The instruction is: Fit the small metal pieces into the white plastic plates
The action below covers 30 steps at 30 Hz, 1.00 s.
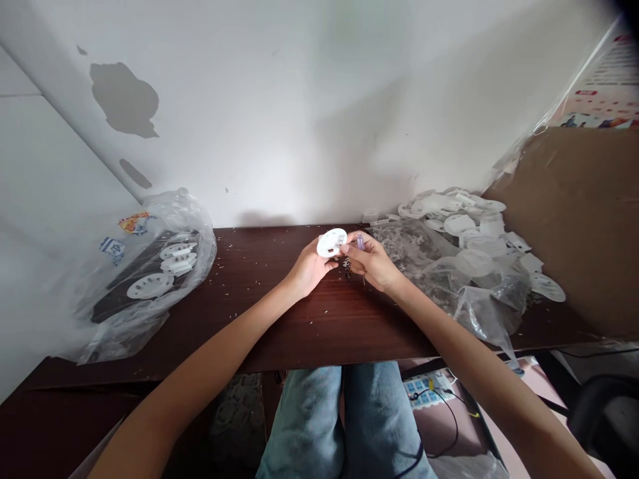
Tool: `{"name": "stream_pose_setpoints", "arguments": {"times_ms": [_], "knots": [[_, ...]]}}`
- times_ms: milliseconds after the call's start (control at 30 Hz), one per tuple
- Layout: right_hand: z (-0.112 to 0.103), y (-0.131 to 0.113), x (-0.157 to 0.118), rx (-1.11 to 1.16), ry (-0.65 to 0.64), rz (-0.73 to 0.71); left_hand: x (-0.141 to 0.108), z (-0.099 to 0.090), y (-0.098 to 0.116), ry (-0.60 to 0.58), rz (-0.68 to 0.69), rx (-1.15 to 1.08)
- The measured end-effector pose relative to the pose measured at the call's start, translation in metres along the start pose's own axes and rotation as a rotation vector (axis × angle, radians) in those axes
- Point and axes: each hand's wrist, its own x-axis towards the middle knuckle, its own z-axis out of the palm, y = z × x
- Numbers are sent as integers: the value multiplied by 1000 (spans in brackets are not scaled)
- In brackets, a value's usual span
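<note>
My left hand [306, 269] is closed on the edge of a round white plastic piece [331, 242] with small slots in it, tilted up above the table. My right hand [372, 263] is closed too. It holds a small screwdriver with a clear purple handle [360, 243], its thin shaft pointing down, while the thumb and fingertip touch the right edge of the white piece. Whether they pinch some tiny part there, I cannot make out. Below, between the hands, lie small dark and metallic bits [347, 265], partly hidden by the fingers.
On the right, a pile of white plastic pieces [459, 224] lies on clear plastic by a brown cardboard box [579, 219]. An open plastic bag [192, 293] holds several white pieces [150, 286] at left. Tiny scraps dot the dark table [299, 339]. A power strip [426, 391] sits below.
</note>
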Motion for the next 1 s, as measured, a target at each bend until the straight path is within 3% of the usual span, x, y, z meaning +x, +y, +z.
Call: {"name": "stream_pose_setpoints", "arguments": {"times_ms": [133, 200, 267, 467, 567, 700, 1000], "knots": [[-10, -3, 0, -470, 181, -390, 1, -6, 13, -103, -216, -104], [-17, -3, 1, -766, 127, -550, 1, -7, 15, -142, -253, -84], [-24, 0, 2, -976, 38, -610, 1, -7, 14, -119, -186, -1], [-30, 18, 6, -1241, 173, -452, 5, -11, 0, 97, 86, 305], [-27, 24, 5, -1290, 132, -420, 5, -17, -7, 177, 180, 496], [-20, 28, 2, -1312, 103, -375, 0, -21, -13, 228, 422, 830], [-16, 31, -4, -1401, 126, -276, -8, -14, -15, 250, 483, 940]]}}
